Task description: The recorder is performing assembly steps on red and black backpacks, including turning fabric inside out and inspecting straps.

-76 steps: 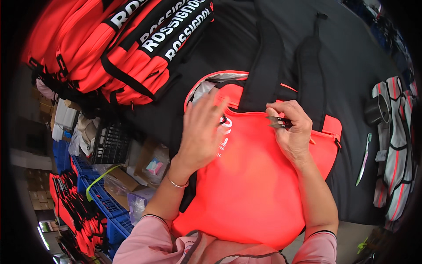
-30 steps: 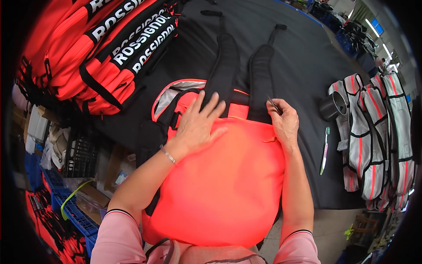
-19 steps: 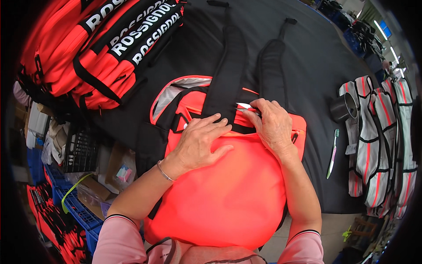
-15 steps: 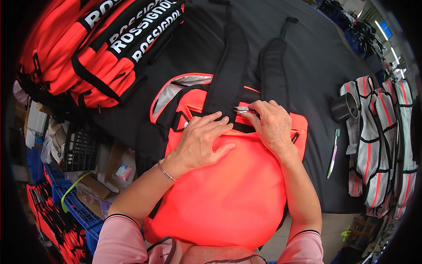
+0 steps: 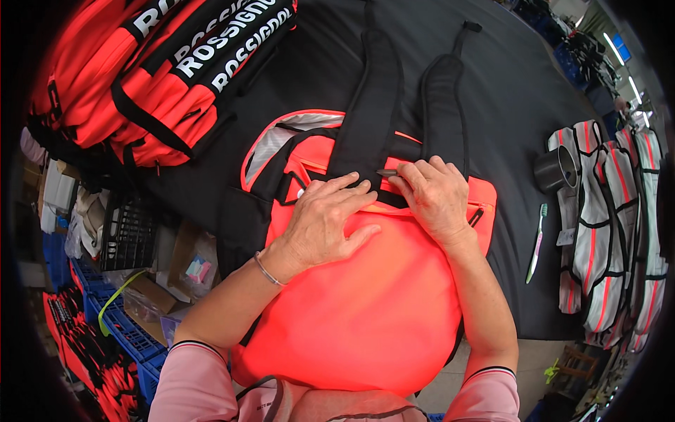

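A bright coral-red backpack [image 5: 358, 309] with black trim lies before me, its two padded black shoulder straps [image 5: 367, 98] stretching away over the table. My left hand [image 5: 320, 221] rests flat on the bag near the base of the left strap, fingers spread and holding nothing. Pinched in my right hand [image 5: 439, 200] is a pair of small metal thread snips [image 5: 386, 172]; only the pointed tip shows, aimed left at the base of that strap. The grip of the snips is hidden by my fingers. At the bag's far left, a grey-lined opening [image 5: 267, 151] gapes.
Red and black bags [image 5: 162, 84] are piled at the far left. On the right of the black-covered table [image 5: 499, 91] are a dark cup [image 5: 555, 170], a toothbrush [image 5: 538, 243] and grey straps with red stripes [image 5: 598, 239]. Blue crates [image 5: 130, 334] stand at lower left.
The snips' blades, spread and bright before, now look closed together and darker. Both hands stay nearly in place, with a slight shift of the whole view.
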A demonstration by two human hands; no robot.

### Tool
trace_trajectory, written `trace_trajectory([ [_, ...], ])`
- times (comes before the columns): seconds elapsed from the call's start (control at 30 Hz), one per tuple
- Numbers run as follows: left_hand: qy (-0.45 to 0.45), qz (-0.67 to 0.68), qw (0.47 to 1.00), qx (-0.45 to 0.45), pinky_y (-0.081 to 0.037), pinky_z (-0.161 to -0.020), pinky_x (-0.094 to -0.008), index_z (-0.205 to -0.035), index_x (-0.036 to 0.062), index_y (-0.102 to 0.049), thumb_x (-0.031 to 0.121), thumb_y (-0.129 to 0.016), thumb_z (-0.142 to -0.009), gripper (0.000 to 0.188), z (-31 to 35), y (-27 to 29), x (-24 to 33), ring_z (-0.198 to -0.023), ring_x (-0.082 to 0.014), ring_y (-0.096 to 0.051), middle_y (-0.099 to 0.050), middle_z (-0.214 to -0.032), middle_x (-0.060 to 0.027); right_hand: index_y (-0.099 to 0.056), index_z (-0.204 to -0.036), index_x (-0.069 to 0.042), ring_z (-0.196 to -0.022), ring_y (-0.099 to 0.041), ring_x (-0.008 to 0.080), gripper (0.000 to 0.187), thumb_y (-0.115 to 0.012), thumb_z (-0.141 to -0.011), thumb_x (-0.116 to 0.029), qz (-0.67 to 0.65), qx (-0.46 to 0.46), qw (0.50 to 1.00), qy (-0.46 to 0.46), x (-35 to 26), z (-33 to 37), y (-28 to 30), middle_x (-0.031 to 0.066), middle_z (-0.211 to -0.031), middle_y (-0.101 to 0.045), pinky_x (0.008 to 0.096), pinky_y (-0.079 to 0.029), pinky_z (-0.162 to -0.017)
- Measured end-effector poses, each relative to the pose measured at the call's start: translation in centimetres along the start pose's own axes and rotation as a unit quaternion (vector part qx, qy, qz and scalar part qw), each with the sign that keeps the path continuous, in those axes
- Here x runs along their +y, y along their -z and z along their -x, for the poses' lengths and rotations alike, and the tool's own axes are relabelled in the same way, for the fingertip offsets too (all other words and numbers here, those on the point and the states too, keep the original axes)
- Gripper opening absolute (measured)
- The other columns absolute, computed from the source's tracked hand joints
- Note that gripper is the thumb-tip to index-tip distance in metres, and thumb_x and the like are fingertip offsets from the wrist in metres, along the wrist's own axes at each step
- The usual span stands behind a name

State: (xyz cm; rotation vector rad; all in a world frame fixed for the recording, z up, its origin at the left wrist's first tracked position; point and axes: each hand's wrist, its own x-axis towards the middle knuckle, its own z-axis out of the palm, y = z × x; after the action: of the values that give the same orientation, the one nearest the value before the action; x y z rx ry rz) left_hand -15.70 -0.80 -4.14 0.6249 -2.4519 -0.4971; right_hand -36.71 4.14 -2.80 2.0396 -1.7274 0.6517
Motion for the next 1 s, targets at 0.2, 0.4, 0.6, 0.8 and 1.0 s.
trace_trajectory([
  [0.2,0.017,0.001,1.000,-0.006,-0.045,-0.091,-0.0388,-0.113,0.0076,-0.071,0.029,-0.080,-0.075,0.044,0.1,0.0,0.2,-0.122,-0.0274,-0.059,-0.069,-0.120,-0.0135,-0.058,-0.074,-0.011,-0.063,-0.052,0.0168,0.024,-0.079,-0.076,-0.022,-0.011,-0.006,1.000,0.009,0.4,0.0,-0.5,-0.0011,-0.063,-0.051,0.0310,-0.041,-0.055],
  [0.4,0.011,0.020,1.000,0.011,-0.046,-0.091,-0.0391,-0.111,0.0073,-0.071,0.030,-0.081,-0.075,0.044,0.1,-0.1,0.0,-0.121,-0.0281,-0.060,-0.069,-0.120,-0.0141,-0.059,-0.074,-0.010,-0.062,-0.054,0.0170,0.024,-0.079,-0.077,-0.023,-0.092,0.003,0.994,-0.052,0.3,-0.3,0.1,-0.0015,-0.065,-0.057,0.0318,-0.045,-0.055],
  [0.6,0.009,0.016,1.000,0.024,-0.046,-0.092,-0.0383,-0.111,0.0067,-0.071,0.031,-0.081,-0.074,0.045,0.3,-0.5,-0.1,-0.119,-0.0277,-0.060,-0.069,-0.119,-0.0128,-0.063,-0.076,-0.009,-0.061,-0.056,0.0177,0.021,-0.079,-0.079,-0.023,-0.101,-0.084,0.987,-0.088,-0.2,-1.5,0.9,0.0002,-0.067,-0.061,0.0329,-0.046,-0.052],
  [0.8,-0.003,0.017,0.999,0.034,-0.045,-0.093,-0.0399,-0.112,0.0040,-0.070,0.031,-0.080,-0.075,0.047,0.2,-0.5,0.0,-0.117,-0.0290,-0.060,-0.069,-0.118,-0.0145,-0.068,-0.086,-0.006,-0.066,-0.062,0.0225,0.019,-0.079,-0.079,-0.020,-0.170,-0.048,0.984,-0.014,-0.5,-3.3,-1.6,0.0055,-0.075,-0.067,0.0341,-0.055,-0.071],
  [1.0,0.000,0.023,0.999,0.029,-0.045,-0.096,-0.0414,-0.112,0.0003,-0.069,0.032,-0.076,-0.078,0.046,0.1,-0.3,0.2,-0.118,-0.0312,-0.059,-0.067,-0.118,-0.0177,-0.067,-0.085,-0.006,-0.069,-0.062,0.0255,0.020,-0.079,-0.079,-0.020,-0.162,-0.067,0.984,0.016,-0.1,-3.6,-2.2,0.0061,-0.076,-0.068,0.0358,-0.055,-0.079],
])
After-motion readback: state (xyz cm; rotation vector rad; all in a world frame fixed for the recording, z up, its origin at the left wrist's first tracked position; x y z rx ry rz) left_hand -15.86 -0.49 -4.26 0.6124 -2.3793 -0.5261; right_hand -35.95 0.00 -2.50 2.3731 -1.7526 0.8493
